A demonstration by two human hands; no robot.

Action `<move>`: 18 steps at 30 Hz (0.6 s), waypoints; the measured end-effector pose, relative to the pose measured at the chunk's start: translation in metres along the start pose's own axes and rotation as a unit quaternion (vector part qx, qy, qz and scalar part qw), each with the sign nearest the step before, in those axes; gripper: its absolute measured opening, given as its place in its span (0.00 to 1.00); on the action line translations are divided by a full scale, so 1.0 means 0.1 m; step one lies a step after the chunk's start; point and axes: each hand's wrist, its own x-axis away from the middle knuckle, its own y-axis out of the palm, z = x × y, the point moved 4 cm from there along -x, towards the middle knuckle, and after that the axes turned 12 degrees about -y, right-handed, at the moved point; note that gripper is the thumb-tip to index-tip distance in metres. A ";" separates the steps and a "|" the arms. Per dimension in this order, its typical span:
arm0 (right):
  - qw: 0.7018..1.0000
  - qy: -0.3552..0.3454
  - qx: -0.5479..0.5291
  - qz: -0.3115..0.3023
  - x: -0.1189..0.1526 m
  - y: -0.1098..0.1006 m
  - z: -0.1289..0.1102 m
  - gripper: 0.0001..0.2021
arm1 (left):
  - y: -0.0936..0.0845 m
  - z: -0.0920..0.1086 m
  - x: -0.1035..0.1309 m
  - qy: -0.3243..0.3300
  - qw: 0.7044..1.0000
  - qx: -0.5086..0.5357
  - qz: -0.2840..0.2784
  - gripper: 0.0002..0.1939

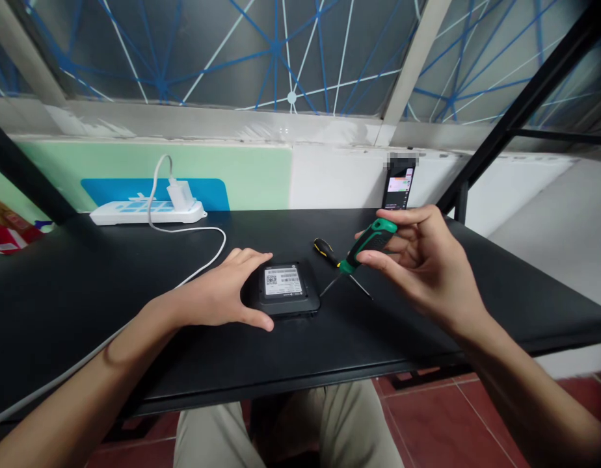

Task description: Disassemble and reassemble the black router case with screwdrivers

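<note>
A flat black device (283, 305) with a white printed label and a QR code lies label side up on the black table. My left hand (222, 286) grips it from the left, the thumb at its near edge and the fingers at its far edge. In my right hand (422, 260) is a green-and-black screwdriver (366, 247), held tilted by its handle. Its thin shaft slants down to the left, and the tip is at the device's right edge; whether it touches I cannot tell. Behind it lies a second screwdriver (324, 251) with a black-and-yellow handle, its shaft pointing toward the near right.
At the back left, a white power strip (120, 213) holds a charger (181, 195), whose white cable (217, 229) runs across the table under my left arm. A phone (398, 185) leans on the back wall. A red packet (8, 227) stands at the far left.
</note>
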 end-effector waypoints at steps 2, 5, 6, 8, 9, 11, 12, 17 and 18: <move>1.000 -0.006 -0.002 -0.009 0.01 -0.01 0.01 0.23 | 0.00 0.00 0.00 -0.002 1.000 0.002 -0.001 0.54; 1.000 -0.005 0.005 -0.019 0.00 -0.01 0.03 0.23 | 0.01 -0.02 0.01 -0.012 1.000 0.001 -0.002 0.56; 1.000 -0.001 0.009 -0.020 0.00 -0.01 0.03 0.23 | 0.01 -0.02 0.01 -0.015 1.000 0.000 -0.003 0.56; 1.000 0.014 0.015 -0.020 -0.01 -0.01 0.05 0.23 | 0.02 -0.03 0.00 -0.021 1.000 -0.002 -0.005 0.56; 0.999 0.025 0.016 -0.017 0.00 -0.02 0.07 0.23 | 0.02 -0.04 0.00 -0.022 1.000 -0.004 -0.005 0.57; 0.999 0.051 0.011 -0.004 0.03 -0.06 0.14 0.24 | 0.03 -0.04 0.00 -0.023 1.000 -0.006 -0.004 0.57; 0.998 0.067 0.005 0.003 0.06 -0.09 0.19 0.25 | 0.03 -0.04 0.00 -0.023 1.000 -0.006 -0.002 0.57; 0.990 0.133 -0.030 0.029 0.27 -0.27 0.37 0.25 | 0.02 -0.04 0.01 -0.029 1.000 -0.004 -0.006 0.56; 0.990 0.134 -0.032 0.026 0.30 -0.29 0.36 0.24 | 0.02 -0.04 0.01 -0.029 1.000 -0.004 -0.007 0.56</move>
